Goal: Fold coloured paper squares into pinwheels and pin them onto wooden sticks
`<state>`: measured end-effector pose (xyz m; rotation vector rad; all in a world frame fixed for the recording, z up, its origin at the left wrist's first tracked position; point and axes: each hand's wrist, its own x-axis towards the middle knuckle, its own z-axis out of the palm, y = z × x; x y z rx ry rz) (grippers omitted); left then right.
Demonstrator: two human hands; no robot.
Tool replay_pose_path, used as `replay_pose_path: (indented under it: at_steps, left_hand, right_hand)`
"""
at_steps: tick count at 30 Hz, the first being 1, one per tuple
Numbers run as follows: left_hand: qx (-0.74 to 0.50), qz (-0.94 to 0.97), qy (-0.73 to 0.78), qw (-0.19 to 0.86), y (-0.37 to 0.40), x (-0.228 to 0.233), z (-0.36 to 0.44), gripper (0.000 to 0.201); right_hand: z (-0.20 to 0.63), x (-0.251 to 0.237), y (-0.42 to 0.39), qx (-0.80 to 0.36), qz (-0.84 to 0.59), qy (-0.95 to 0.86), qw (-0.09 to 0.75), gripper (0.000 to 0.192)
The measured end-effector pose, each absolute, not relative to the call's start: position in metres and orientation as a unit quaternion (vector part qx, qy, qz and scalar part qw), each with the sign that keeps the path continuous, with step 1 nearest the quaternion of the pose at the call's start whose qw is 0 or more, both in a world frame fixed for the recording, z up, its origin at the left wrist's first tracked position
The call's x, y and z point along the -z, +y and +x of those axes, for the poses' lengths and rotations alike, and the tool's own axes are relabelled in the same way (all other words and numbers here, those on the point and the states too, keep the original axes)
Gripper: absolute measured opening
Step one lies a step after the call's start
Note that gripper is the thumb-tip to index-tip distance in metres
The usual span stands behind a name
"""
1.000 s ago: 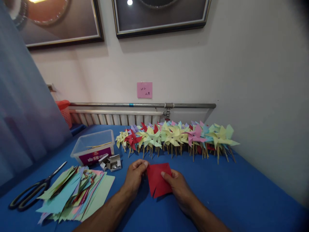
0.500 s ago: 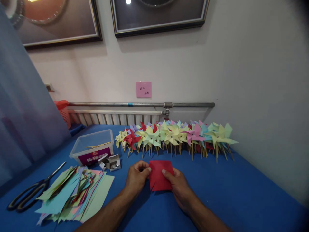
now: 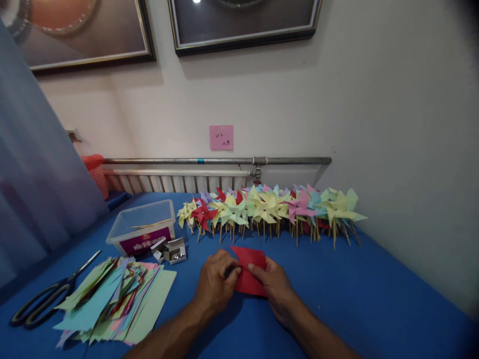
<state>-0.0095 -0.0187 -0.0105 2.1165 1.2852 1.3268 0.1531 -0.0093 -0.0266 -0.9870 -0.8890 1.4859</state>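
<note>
Head view: both hands meet over a red paper square (image 3: 250, 273) lying on the blue worktop (image 3: 337, 299), just in front of the person and a little short of the row of finished pinwheels (image 3: 269, 209). The left hand (image 3: 217, 285) has its grip pressed together on the sheet's left edge, thumb and fingertips pinching a flap inward. The right hand (image 3: 275, 284) holds the right side, its grip closed on the paper with the thumb lying flat across the top. The far corner of the sheet stands slightly raised; the near part is hidden under the fingers.

By the look of it, the step in hand is folding the cut corners of the square toward its middle, the shaping stage of one more pinwheel. The next move, as I judge it, calls for keeping the gathered tips stacked at the centre with one hand while the other is freed, since thin paper springs back easily.

To the left lie a fanned stack of coloured paper (image 3: 112, 304), black scissors (image 3: 45, 299), a small open pin box (image 3: 172, 251) and a clear plastic tub (image 3: 140, 227) with thin sticks inside. A pink note (image 3: 221, 137) is stuck on the wall above a pipe (image 3: 217, 161)
</note>
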Motion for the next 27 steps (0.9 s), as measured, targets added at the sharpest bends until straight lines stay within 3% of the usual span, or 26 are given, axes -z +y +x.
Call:
replay_pose_path:
  at_steps: [10, 18, 22, 27]
  left_hand:
    - [-0.370, 0.823, 0.419, -0.097, -0.022, 0.011, -0.012, 0.026]
    - [-0.339, 0.840, 0.374, -0.201, -0.018, 0.010, -0.011, 0.035]
    - [-0.329, 0.847, 0.386, -0.162, -0.022, 0.009, -0.012, 0.033]
    - [-0.416, 0.772, 0.468, 0.108, -0.022, 0.002, -0.015, 0.018]
  right_hand:
    - [0.150, 0.028, -0.013, -0.626, -0.418, -0.394, 0.527, 0.033]
    - [0.148, 0.027, -0.015, -0.620, -0.426, -0.391, 0.530, 0.034]
    - [0.149, 0.032, -0.011, -0.596, -0.445, -0.400, 0.535, 0.036]
    - [0.156, 0.041, -0.003, -0.544, -0.475, -0.429, 0.543, 0.033]
